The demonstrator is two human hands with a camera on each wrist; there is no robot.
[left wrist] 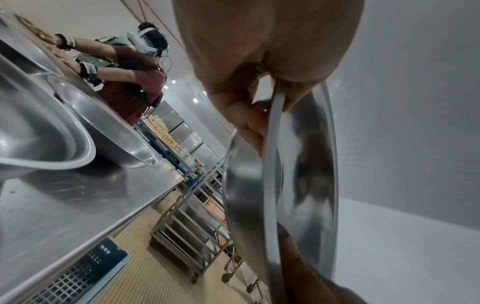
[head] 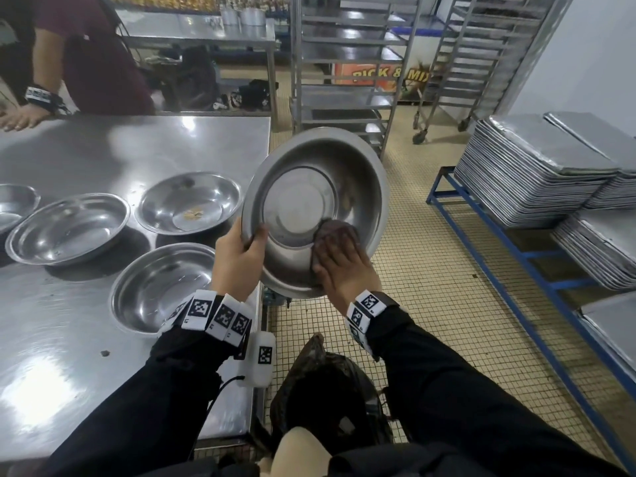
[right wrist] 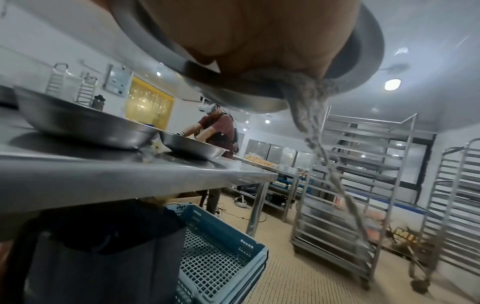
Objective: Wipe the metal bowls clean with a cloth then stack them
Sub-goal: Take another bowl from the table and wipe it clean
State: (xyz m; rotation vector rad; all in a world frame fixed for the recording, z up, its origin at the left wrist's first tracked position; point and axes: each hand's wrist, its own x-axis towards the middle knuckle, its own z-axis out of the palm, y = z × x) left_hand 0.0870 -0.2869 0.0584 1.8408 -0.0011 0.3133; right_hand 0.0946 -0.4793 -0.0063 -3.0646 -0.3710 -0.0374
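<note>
Head view shows the left hand (head: pixel 235 259) gripping the rim of a tilted metal bowl (head: pixel 320 187), held beside the desk (head: pixel 69 339). Right hand (head: pixel 344 266) presses a cloth (head: pixel 335 230) inside it, fingers probably flat.

You wear black long sleeves (head: pixel 481 401) on both arms. Each wrist carries a white band (head: pixel 213 313) printed with square black-and-white coded markers. A white box (head: pixel 261 359) bearing one more marker hangs off your left wrist, with a thin black cable (head: pixel 220 387) running from it.
</note>
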